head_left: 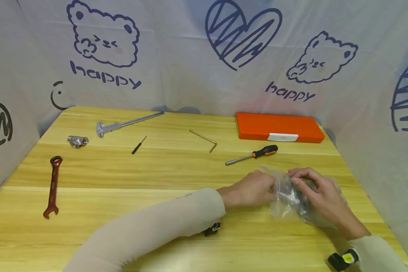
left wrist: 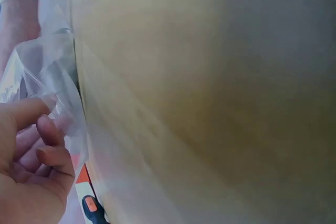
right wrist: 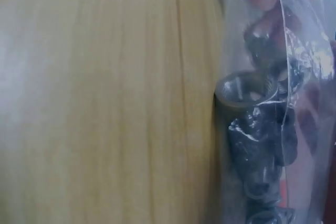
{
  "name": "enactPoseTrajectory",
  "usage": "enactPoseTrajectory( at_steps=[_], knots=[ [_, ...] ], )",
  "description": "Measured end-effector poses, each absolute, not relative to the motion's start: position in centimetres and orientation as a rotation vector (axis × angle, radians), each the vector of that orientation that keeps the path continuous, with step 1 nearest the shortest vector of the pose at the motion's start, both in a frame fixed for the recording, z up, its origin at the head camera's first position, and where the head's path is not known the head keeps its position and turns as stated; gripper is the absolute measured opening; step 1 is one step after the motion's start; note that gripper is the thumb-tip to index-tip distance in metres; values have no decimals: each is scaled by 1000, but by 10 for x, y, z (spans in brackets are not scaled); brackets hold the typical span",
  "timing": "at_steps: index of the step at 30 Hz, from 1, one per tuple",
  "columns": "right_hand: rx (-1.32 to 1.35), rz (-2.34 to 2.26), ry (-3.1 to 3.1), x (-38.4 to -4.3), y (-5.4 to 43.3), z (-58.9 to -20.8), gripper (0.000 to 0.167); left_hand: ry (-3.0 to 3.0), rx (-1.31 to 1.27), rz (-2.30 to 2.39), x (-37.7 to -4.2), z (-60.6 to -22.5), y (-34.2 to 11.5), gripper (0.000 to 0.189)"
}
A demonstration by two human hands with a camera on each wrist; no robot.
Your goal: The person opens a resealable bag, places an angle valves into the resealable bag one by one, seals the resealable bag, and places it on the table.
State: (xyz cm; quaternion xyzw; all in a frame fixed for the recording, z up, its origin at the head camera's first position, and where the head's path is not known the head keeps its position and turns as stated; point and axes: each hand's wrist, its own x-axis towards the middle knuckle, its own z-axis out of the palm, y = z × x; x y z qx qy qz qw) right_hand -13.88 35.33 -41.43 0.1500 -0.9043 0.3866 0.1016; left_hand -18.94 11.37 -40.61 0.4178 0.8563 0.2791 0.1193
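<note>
A clear plastic bag (head_left: 285,202) is held over the right part of the wooden table. Inside it, in the right wrist view, several dark metal parts (right wrist: 252,135) show through the film, one with a round hollow end. My left hand (head_left: 255,189), fingers curled, pinches the bag's left edge; the left wrist view shows its thumb and fingertips on the film. From the other side my right hand (head_left: 326,198) grips the bag with bent fingers and thumb near its top. The film blurs the parts, and the right palm is hidden behind the bag in the right wrist view.
Beyond the hands lie a black-and-orange screwdriver (head_left: 266,151) and an orange case (head_left: 278,126). Farther left are a hex key (head_left: 204,137), a small screwdriver (head_left: 139,146), a caliper (head_left: 112,127), a metal tee fitting (head_left: 77,141) and a red wrench (head_left: 53,187). Cloth walls surround the table.
</note>
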Motion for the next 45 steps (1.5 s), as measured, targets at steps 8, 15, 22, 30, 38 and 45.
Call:
enactPoseTrajectory(
  at_steps=[8, 15, 22, 30, 38, 45],
  knots=[
    [443, 1160, -2671, -138, 353, -412, 8, 2449, 1171, 892, -198, -402, 76, 24],
    [435, 1119, -2688, -139, 354, -412, 7, 2601, 1041, 906, -229, -394, -38, 21],
    [428, 1086, -2688, -137, 358, -411, 7, 2891, 861, 693, -262, -376, -171, 24],
    [410, 1070, -2700, -136, 358, -412, 6, 3045, 507, 514, -277, -356, -307, 30],
    [430, 1086, -2682, -138, 358, -412, 8, 3024, 410, 297, -275, -365, -387, 32],
    [467, 1139, -2650, -139, 355, -412, 11, 2967, 393, 193, -272, -377, -410, 32]
  ],
)
